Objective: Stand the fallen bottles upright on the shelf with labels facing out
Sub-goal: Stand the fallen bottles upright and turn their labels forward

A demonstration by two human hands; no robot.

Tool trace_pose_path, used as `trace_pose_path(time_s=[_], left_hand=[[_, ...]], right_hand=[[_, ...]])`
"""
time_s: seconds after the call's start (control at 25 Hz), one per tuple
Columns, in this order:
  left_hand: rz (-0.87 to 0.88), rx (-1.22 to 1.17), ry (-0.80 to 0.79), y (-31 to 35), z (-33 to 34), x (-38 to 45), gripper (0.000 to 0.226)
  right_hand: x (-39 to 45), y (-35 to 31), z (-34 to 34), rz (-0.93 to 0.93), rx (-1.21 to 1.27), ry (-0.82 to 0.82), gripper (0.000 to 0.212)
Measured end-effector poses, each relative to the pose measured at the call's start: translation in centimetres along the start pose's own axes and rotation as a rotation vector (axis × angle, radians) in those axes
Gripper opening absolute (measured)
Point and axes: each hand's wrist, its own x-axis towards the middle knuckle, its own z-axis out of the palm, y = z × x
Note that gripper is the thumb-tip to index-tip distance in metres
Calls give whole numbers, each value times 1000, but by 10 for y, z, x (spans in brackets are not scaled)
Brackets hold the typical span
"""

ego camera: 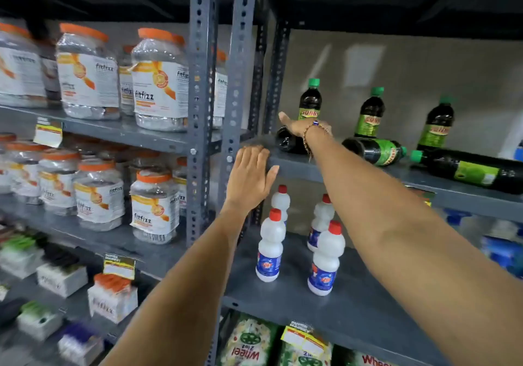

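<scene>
Three dark bottles with green labels lie fallen on the upper grey shelf [311, 169]: one at the left [286, 142], one in the middle [375, 151], one at the right [478, 171]. Behind them three matching bottles stand upright [310, 102], [369, 115], [437, 126], green caps up. My right hand [300, 124] lies palm down on top of the left fallen bottle, with its fingers stretched out and not curled around it. My left hand [250, 174] rests flat on the shelf's front edge beside the upright post, holding nothing.
White bottles with red caps [270, 249] stand on the shelf below. A slotted grey post [237, 82] separates this bay from the left bay, which holds orange-lidded jars [158, 82]. Detergent packs [249, 343] sit at the bottom, and blue items [501, 249] at the far right.
</scene>
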Motion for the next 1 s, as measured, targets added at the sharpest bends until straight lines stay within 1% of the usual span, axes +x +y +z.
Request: trace_pose_path(time_s=[0.08, 0.2, 0.28, 0.36, 0.44, 0.52, 0.6, 0.64, 0.68, 0.76, 0.8, 0.84, 0.96, 1.0], left_hand=[[-10, 0, 20, 0, 1, 1, 55], [-3, 2, 88, -1, 4, -1, 55], [-8, -6, 71, -2, 3, -2, 55], [-19, -12, 65, 0, 1, -3, 54], [-38, -21, 46, 3, 0, -4, 50], [-48, -17, 32, 4, -2, -5, 46], [-51, -18, 25, 5, -4, -5, 46], [-58, -26, 24, 6, -5, -5, 46], [-61, -24, 28, 7, -7, -5, 46], [-62, -21, 13, 6, -10, -4, 46], [-60, -18, 2, 7, -11, -3, 46], [-55, -11, -4, 7, -11, -4, 46], [-57, -8, -23, 5, -10, -4, 48], [-59, -3, -10, 5, -8, -5, 49]], right_hand=[[0, -3, -1, 51, 26, -12, 87], [12, -1, 3, 41, 131, -22, 76], [11, 5, 4, 25, 175, 18, 70], [3, 10, -3, 6, 149, 43, 66], [-1, 13, -13, -17, 66, 19, 65], [-11, 12, -26, -39, -103, -92, 66], [-21, 5, -40, -50, -276, -225, 58], [-24, 1, -46, -46, -324, -248, 53], [-22, -1, -50, -60, -344, -230, 50], [-15, -1, -52, -66, -351, -142, 47], [-14, 1, -51, -60, -312, -130, 45], [-9, 4, -47, -50, -231, -163, 41], [-10, 14, -38, 70, 101, -272, 33], [-12, 16, -36, 80, 145, -284, 30]])
